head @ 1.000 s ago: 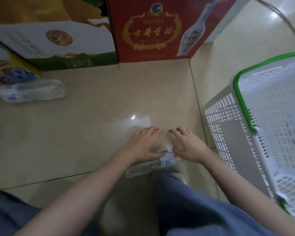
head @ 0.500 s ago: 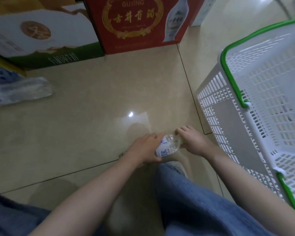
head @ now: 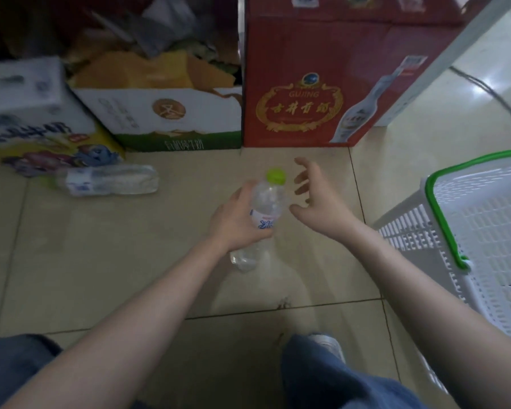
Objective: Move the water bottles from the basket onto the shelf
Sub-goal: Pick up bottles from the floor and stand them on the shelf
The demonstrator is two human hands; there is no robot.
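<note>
You are in the carry step: your left hand [head: 236, 222] grasps 1 clear plastic water bottle with a lime-green cap [head: 266, 211], lifted off the beige tiled floor [head: 101, 261] at the centre of the frame. The fingers [head: 264, 233] wrap around its labelled middle. Your right hand [head: 319, 208] sits just beside the bottle on the right, fingers spread and released, holding nothing and not touching the bottle as far as you can see.

The bottle's long axis runs nearly up and down the frame, tilted slightly: the cap points toward the upper edge, toward the red cardboard carton with gold lettering [head: 307, 93], and the base points down toward you. It looks near upright in the grip.

The white slatted plastic basket with a green rim [head: 455, 237] stands at the right edge; its inside shows no bottles in the part you can see. A second clear plastic bottle [head: 109, 181] lies on its side on the floor at the left, near a yellow and white carton [head: 36, 119].

No shelf is in view, so the next move likely calls for raising your gaze to find it, keeping the cap up, and setting the base down flat on the shelf.
</note>
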